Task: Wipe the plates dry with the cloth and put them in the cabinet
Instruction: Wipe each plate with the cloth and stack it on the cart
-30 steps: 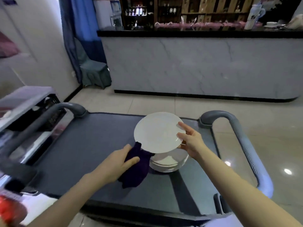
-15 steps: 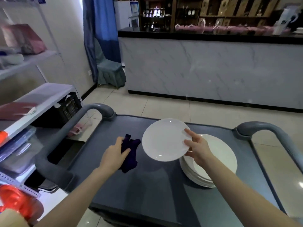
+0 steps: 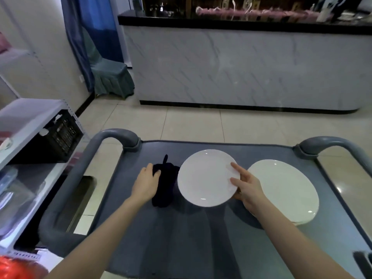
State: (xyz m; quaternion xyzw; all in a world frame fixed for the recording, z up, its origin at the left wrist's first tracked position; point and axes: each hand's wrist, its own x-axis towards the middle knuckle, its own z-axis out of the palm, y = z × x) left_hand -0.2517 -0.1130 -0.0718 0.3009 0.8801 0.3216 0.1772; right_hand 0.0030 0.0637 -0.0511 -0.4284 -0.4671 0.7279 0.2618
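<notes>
My right hand holds a white plate by its right rim, lifted over the grey cart top, with fingers on the plate's face. To its right a stack of white plates rests on the cart. My left hand grips a dark purple cloth just left of the held plate; the cloth hangs down onto the cart surface.
The cart has raised grey handles at the left and right. A white shelf unit with a black crate stands at the left. A marble-fronted counter crosses the back, beyond tiled floor.
The plate has come off the stack and moved left, held by my right hand. My left hand with the cloth moved up beside it. The view shifted, showing the stack at right.
</notes>
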